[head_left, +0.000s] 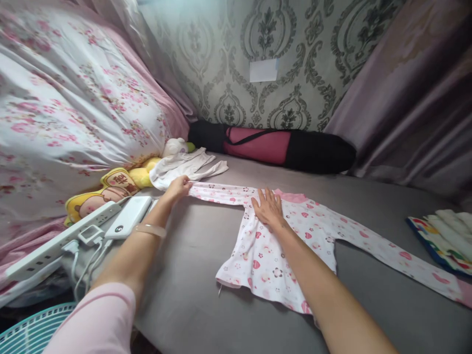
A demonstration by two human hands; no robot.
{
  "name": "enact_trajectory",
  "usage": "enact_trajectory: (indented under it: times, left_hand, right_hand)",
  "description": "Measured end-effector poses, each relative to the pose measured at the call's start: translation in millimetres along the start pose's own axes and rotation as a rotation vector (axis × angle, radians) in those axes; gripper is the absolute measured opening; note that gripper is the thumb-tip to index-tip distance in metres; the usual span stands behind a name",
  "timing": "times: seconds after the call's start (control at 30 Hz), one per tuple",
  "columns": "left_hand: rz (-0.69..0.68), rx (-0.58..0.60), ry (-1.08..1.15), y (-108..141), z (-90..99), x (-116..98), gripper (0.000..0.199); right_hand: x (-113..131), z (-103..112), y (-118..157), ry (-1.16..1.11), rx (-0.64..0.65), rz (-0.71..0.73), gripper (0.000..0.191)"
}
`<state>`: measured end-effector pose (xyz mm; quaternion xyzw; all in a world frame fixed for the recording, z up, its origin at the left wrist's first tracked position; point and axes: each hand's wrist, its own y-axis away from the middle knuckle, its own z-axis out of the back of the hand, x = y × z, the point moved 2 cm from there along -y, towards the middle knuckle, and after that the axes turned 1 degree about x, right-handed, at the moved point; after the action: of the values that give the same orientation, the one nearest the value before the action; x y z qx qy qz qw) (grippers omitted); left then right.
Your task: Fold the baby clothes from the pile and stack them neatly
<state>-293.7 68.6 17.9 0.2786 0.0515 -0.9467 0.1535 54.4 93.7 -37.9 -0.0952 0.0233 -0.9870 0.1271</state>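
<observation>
pink sleeve nearest at 7 o'clock, printed shirt at 4 o'clock on grey sheet; i judge it light, soft, slack, best taken by sleeve ends: left hand pinched on the 9 o'clock one, right hand flat on its shoulder, gripping nothing.

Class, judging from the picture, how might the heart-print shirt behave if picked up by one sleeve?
The heart-print shirt would probably droop, since its hem ripples softly. It is likely light for its size, with thin, flat-lying sleeves.
</observation>
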Motion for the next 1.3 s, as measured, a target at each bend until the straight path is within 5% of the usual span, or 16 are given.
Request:
enact_trajectory:
  times: [0.17, 0.5, 0.6, 0.73, 0.9, 1.0, 1.13, 1.3]
  left_hand:
    - [0.021, -0.076, -0.474, 6.9, -26.3, -14.4, 0.031]
    - [0.174, -0.043, -0.538, 6.5, -17.0, -19.4, 0.044]
    - [0.147, -0.143, -0.571, 9.0, -17.2, -26.2, 0.036]
    - [-0.115, -0.226, -0.554, 15.4, -33.3, -60.7, 0.029]
    - [-0.711, 0.127, -0.176, 37.5, -103.3, -129.0, 0.031]
    - [-0.792, 0.184, -0.065, 48.0, -145.7, -150.0, 0.035]
    - [-0.738, 0.193, -0.133, 50.5, -163.1, -140.7, 0.044]
    - [-0.606, 0.215, -0.266, 45.8, -137.5, -103.7, 0.059]
  right_hand:
    - [1.1, 4.6, 1.1, 0.006, 0.055, -0.005, 0.063]
    - [2.0, 4.8, 1.4, 0.004, 0.057, -0.009, 0.060]
    - [2.3, 4.3, 1.2, 0.000, 0.051, -0.011, 0.060]
    - [2.6, 4.3, 1.1, 0.002, 0.046, -0.007, 0.060]
    - [1.5, 4.0, 0.9, -0.002, 0.038, -0.002, 0.059]
    - [1.0, 3.8, 1.6, 0.025, 0.009, 0.013, 0.055]
    - [0.7, 2.4, 2.3, 0.049, -0.012, 0.017, 0.054]
    - [0.1, 0.4, 1.4, 0.040, -0.016, 0.024, 0.056]
